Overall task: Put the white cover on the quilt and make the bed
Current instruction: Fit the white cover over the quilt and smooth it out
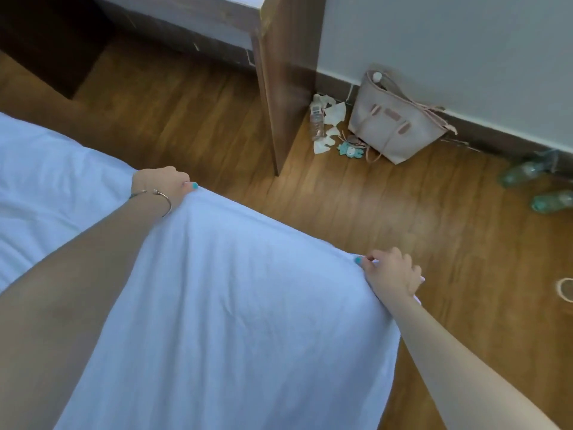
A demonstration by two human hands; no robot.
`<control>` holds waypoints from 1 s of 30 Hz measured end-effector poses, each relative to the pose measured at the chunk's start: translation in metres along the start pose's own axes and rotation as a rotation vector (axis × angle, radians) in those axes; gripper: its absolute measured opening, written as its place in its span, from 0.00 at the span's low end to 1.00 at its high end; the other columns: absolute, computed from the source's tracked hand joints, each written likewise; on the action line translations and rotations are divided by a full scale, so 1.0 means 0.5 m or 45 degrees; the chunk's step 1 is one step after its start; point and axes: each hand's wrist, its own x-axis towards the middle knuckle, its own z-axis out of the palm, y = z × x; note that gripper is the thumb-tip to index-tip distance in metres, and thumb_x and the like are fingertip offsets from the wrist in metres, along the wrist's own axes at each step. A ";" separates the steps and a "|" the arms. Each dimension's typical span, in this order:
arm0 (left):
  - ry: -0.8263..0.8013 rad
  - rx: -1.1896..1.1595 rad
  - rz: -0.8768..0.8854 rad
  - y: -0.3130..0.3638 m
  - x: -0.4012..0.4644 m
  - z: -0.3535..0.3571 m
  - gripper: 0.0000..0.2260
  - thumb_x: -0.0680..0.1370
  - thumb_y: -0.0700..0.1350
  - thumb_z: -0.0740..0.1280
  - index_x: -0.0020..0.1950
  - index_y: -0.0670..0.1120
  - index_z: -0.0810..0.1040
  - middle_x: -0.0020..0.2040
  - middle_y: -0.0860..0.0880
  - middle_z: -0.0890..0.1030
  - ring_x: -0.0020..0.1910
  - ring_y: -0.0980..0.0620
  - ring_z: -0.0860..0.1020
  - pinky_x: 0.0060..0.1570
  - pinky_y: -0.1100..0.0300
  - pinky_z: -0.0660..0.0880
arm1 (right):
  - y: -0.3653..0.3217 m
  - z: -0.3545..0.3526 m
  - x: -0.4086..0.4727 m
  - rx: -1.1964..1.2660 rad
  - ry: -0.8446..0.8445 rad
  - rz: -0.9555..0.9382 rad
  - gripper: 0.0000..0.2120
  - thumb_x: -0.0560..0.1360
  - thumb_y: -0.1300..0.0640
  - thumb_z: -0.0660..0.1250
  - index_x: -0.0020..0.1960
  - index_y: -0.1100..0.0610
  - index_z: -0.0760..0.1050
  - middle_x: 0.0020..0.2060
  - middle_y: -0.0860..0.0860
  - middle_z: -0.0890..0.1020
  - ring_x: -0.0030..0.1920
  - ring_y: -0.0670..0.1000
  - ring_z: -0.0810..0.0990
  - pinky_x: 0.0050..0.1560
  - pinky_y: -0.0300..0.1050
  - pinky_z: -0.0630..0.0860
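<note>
Left hand [161,186]: fingers curled over the cover's [217,305] far edge.
Right hand [392,273]: pinches the same edge at a corner.
Cover: held taut between both hands, edge running left to right, draped toward the body.
Bed [46,169]: left, nearer the left hand.
Hidden: quilt indistinguishable; cover's near end cut off.

Both arms reach forward over the white cover [223,305]. The left hand [161,187] grips its far edge; the right hand [392,274] pinches a corner. Beyond, on the wooden floor [341,206], a beige tote bag [393,125] leans against the wall beside a plastic bottle [317,121] and crumpled tissues [333,114].
</note>
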 end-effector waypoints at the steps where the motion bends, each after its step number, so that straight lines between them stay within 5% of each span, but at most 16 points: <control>1: 0.038 0.089 0.010 0.024 -0.005 0.002 0.11 0.82 0.50 0.56 0.57 0.52 0.77 0.54 0.47 0.76 0.54 0.45 0.74 0.50 0.54 0.68 | -0.002 0.009 -0.006 0.017 -0.028 0.075 0.09 0.77 0.45 0.63 0.51 0.45 0.81 0.54 0.51 0.76 0.57 0.55 0.72 0.58 0.49 0.63; 4: 0.414 0.002 0.133 0.104 -0.069 0.001 0.12 0.71 0.34 0.63 0.52 0.44 0.77 0.47 0.44 0.74 0.45 0.42 0.73 0.45 0.51 0.68 | -0.048 0.006 -0.063 0.309 0.274 0.090 0.17 0.75 0.62 0.65 0.62 0.53 0.78 0.65 0.55 0.73 0.65 0.58 0.70 0.69 0.52 0.60; 6: 0.570 -0.362 0.152 0.178 -0.165 0.013 0.14 0.68 0.32 0.62 0.51 0.43 0.78 0.45 0.44 0.77 0.42 0.41 0.76 0.41 0.51 0.67 | -0.109 -0.008 -0.140 0.496 0.504 -0.208 0.18 0.74 0.63 0.65 0.63 0.57 0.78 0.64 0.55 0.76 0.64 0.57 0.72 0.66 0.53 0.66; 9: 0.515 -0.680 0.155 0.272 -0.369 0.101 0.16 0.73 0.39 0.60 0.60 0.42 0.77 0.58 0.42 0.79 0.56 0.42 0.78 0.56 0.52 0.67 | -0.158 0.033 -0.291 0.265 0.383 -1.013 0.19 0.74 0.54 0.61 0.64 0.54 0.77 0.63 0.52 0.78 0.63 0.55 0.74 0.61 0.50 0.69; 11: 0.357 -0.742 0.019 0.280 -0.523 0.181 0.19 0.77 0.43 0.56 0.66 0.42 0.73 0.67 0.41 0.75 0.66 0.43 0.73 0.65 0.52 0.64 | -0.123 0.083 -0.354 0.008 0.189 -1.241 0.24 0.75 0.49 0.58 0.71 0.50 0.71 0.71 0.49 0.72 0.71 0.56 0.69 0.67 0.54 0.64; 15: 0.110 -0.698 -0.298 0.227 -0.814 0.316 0.23 0.80 0.52 0.52 0.74 0.49 0.65 0.75 0.44 0.66 0.73 0.43 0.65 0.70 0.47 0.60 | 0.008 0.123 -0.383 -0.248 0.096 -1.042 0.28 0.79 0.42 0.50 0.79 0.42 0.53 0.78 0.46 0.58 0.77 0.53 0.56 0.74 0.57 0.55; 21: -0.246 -0.746 -0.537 0.175 -1.153 0.444 0.31 0.80 0.65 0.41 0.75 0.53 0.64 0.76 0.46 0.63 0.74 0.43 0.63 0.69 0.41 0.58 | 0.050 0.157 -0.533 -0.416 -0.036 -0.767 0.27 0.82 0.43 0.40 0.77 0.41 0.33 0.79 0.47 0.42 0.79 0.57 0.41 0.75 0.60 0.50; 26: -0.330 -0.900 -0.854 0.197 -1.377 0.514 0.32 0.74 0.69 0.52 0.76 0.60 0.58 0.78 0.48 0.60 0.75 0.43 0.58 0.65 0.33 0.53 | 0.057 0.261 -0.792 -0.542 -0.171 -0.949 0.28 0.83 0.45 0.44 0.78 0.42 0.35 0.79 0.46 0.39 0.78 0.56 0.38 0.75 0.61 0.46; 30: -0.477 -0.977 -1.049 0.179 -1.595 0.596 0.37 0.76 0.71 0.49 0.78 0.59 0.38 0.80 0.51 0.42 0.78 0.47 0.44 0.73 0.44 0.52 | 0.091 0.341 -1.006 -0.717 -0.358 -1.261 0.28 0.83 0.50 0.46 0.79 0.42 0.37 0.79 0.46 0.39 0.78 0.56 0.38 0.76 0.62 0.45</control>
